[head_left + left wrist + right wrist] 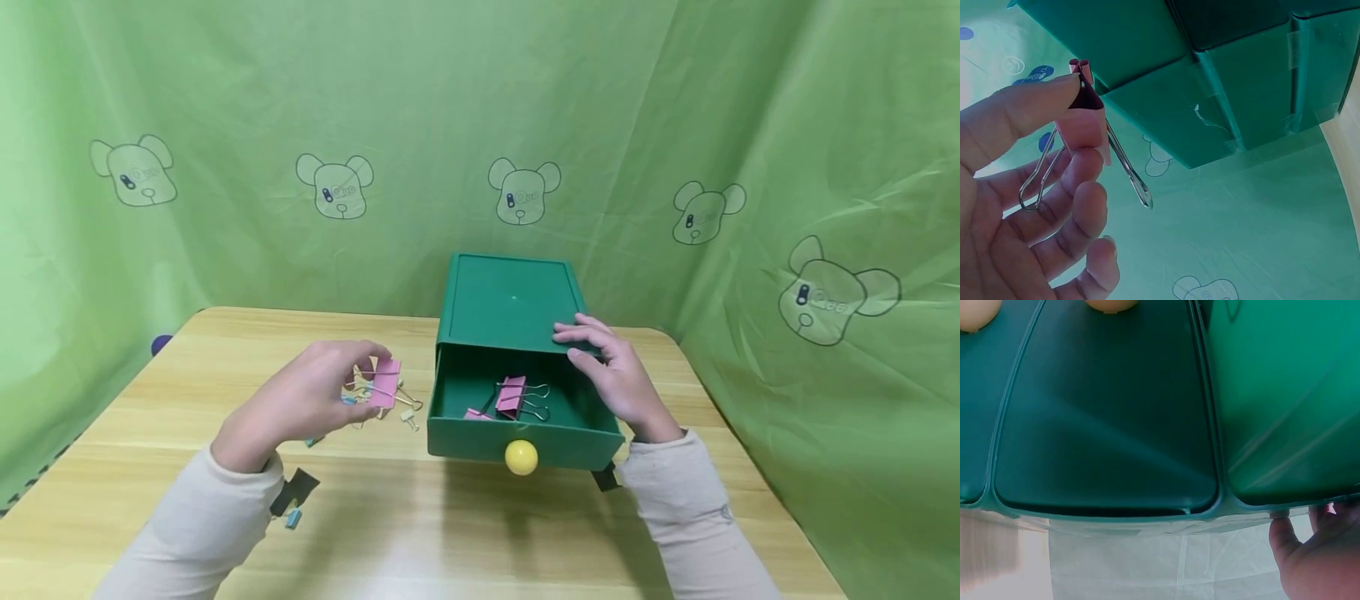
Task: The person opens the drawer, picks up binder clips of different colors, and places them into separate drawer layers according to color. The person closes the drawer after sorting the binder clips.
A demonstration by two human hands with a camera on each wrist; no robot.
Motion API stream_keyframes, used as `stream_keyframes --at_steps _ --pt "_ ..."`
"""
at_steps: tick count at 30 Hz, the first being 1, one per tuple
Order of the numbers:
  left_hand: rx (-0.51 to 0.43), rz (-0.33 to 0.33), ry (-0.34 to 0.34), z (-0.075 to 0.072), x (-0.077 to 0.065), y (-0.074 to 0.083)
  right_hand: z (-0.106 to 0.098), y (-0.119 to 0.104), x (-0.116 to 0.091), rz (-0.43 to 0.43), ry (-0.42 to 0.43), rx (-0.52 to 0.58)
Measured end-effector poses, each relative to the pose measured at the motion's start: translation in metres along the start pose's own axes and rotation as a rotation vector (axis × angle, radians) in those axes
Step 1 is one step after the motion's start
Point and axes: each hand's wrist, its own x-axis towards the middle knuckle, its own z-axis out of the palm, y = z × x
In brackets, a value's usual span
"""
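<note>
My left hand (311, 396) pinches a pink binder clip (386, 385) between thumb and fingers, left of the green drawer cabinet (513, 300). In the left wrist view, both wire handles of that binder clip (1082, 129) hang spread apart. The top drawer (465, 440), with a yellow round knob (521, 457), is pulled out. Inside it lie a large pink binder clip (512, 395) and part of another pink piece (477, 414). My right hand (611, 375) rests on the cabinet's top right front edge, fingers extended; the right wrist view catches it only partly, at the cabinet's side.
Several small coloured clips (408, 418) lie on the wooden table (360, 533) behind and beside my left hand. A black binder clip (296, 492) and a small blue clip (293, 518) sit near my left sleeve. Something black (606, 477) shows beneath the drawer's right corner. Green curtains surround the table.
</note>
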Motion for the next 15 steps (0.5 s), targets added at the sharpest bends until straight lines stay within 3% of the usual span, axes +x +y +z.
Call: stream_keyframes --at_steps 15 --pt "0.002 0.019 0.015 -0.0051 0.0016 0.0076 -0.0004 0.0001 -0.0002 0.001 -0.002 0.002"
